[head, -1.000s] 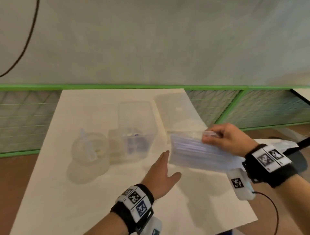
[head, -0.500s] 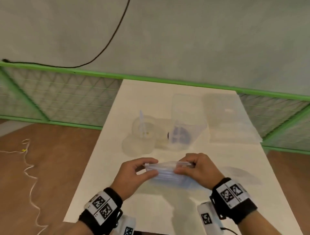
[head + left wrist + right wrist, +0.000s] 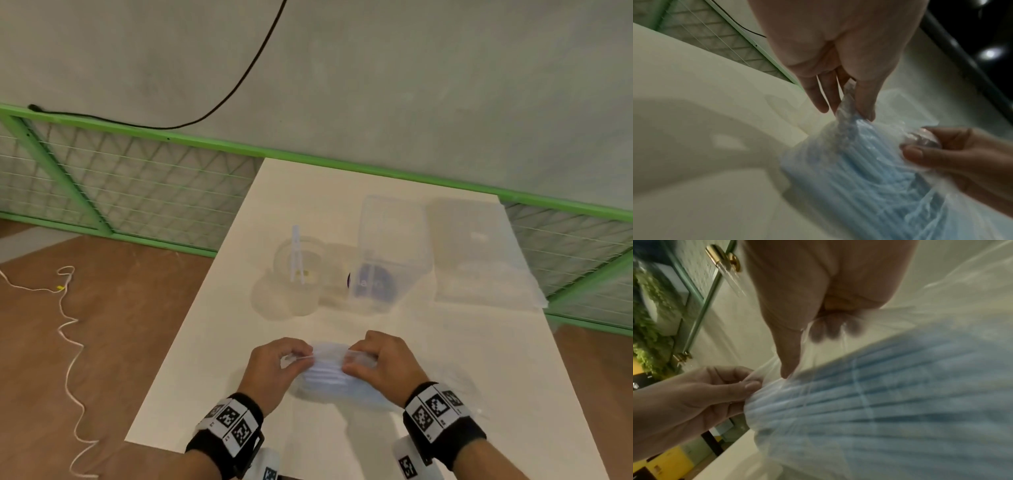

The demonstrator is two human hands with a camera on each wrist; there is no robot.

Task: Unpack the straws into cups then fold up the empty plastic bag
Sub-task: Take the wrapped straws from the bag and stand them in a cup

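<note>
With my left hand (image 3: 274,363) and right hand (image 3: 380,359) pinching the bag (image 3: 337,380) of straws (image 3: 875,170) above the desk (image 3: 445,342), I fear a sudden tear scattering them.

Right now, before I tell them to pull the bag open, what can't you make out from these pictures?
- Head view: whether the bag mouth is open; both hands, left hand and right hand, cover its top edge.
- Right wrist view: the number of straws; blurred.
- Head view: what the dark thing in the tall cup is; too hazy.
- Left wrist view: the bag's lower end; cut off by the frame.
</note>
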